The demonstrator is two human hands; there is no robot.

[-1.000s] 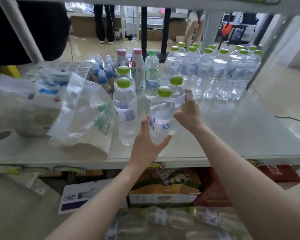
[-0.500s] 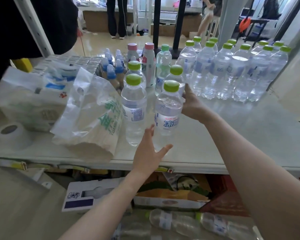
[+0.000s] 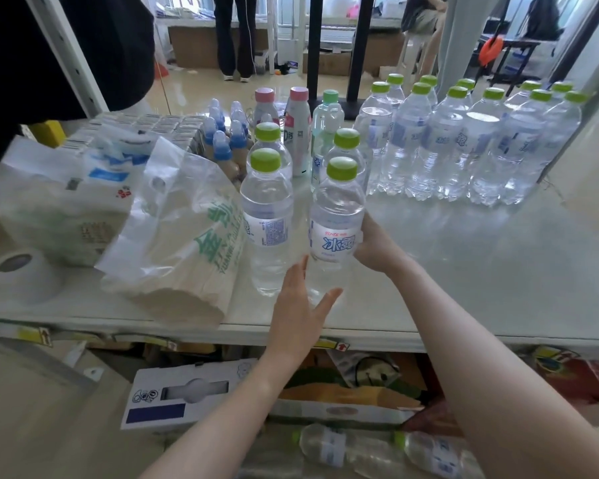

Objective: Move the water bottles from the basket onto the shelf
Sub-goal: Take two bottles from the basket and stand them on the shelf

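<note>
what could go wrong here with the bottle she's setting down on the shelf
1. The front bottle stands close beside its neighbour bottle; a nudge from the left hand might topple either.
2. The right hand grips only its far side, so letting go unevenly may tip it.
3. It sits near the shelf front edge and could fall off.

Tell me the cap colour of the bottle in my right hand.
Lime green, on the bottle in the right hand; clearest in the head view.

Clear glossy plastic bottle (image 3: 336, 219) (paper label); smooth pale shelf (image 3: 464, 271).
</note>
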